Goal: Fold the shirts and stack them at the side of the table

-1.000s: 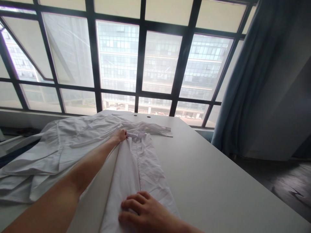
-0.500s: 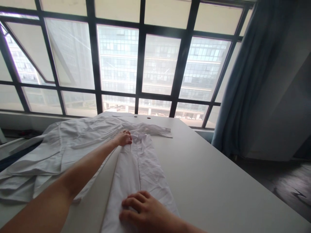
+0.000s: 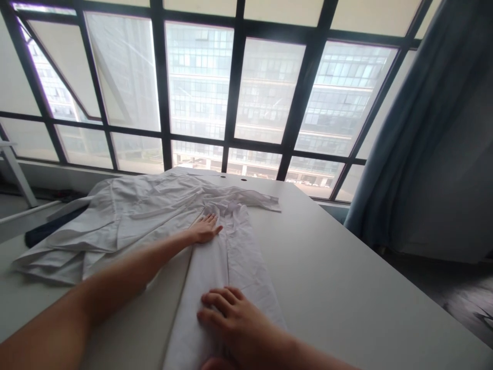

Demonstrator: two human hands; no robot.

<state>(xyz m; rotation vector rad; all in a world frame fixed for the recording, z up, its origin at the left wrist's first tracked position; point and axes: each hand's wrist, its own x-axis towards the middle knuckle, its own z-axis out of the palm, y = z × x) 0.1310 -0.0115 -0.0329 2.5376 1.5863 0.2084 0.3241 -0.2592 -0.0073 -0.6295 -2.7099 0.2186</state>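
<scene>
A folded white garment (image 3: 210,267) lies lengthwise in front of me, with a seam down its middle and crumples at its far end. My left hand (image 3: 206,229) lies flat near that far end, fingers stretched out and thumb apart. Closer to me, my right hand (image 3: 234,313) rests on the near part of the cloth, its fingers slightly bent and spread. Neither hand grips the fabric. Left of the folded garment, a second white garment (image 3: 131,210) is spread out in wrinkles, and a sleeve (image 3: 260,199) reaches right beyond the folded one.
Both garments are on a white table (image 3: 327,272) with two dark round holes at its far edge. Behind stand large black-framed windows (image 3: 198,77). A blue curtain (image 3: 400,139) hangs at the right. A dark cloth (image 3: 54,226) shows at the table's left edge.
My left hand has flattened, its fingers now stretched out, and slid slightly nearer along the cloth. My right hand stays on the near part. The view has tilted down and shifted left.
</scene>
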